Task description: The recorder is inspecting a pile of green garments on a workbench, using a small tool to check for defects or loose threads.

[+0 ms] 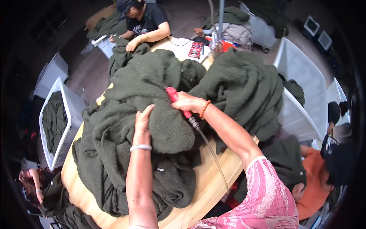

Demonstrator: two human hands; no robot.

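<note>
A big heap of dark green fleece garments (pixel 160 87) covers a wooden table (pixel 207 179). My left hand (pixel 143 122) lies flat on a fold of the fleece, fingers together, pressing it down; a white bangle is on that wrist. My right hand (pixel 187 103) grips a red pen-shaped tool (pixel 172 93) whose tip points into the fleece. A thin clear hose (pixel 213 152) runs from the tool's back end down over the table edge. An orange bead bracelet circles my right wrist.
A person in a dark shirt (pixel 146 21) works at the table's far end. White bins stand at the left (pixel 63 114) and right (pixel 305 87). Another person in orange (pixel 314 183) sits low at the right. A red box (pixel 195 49) lies on the far table.
</note>
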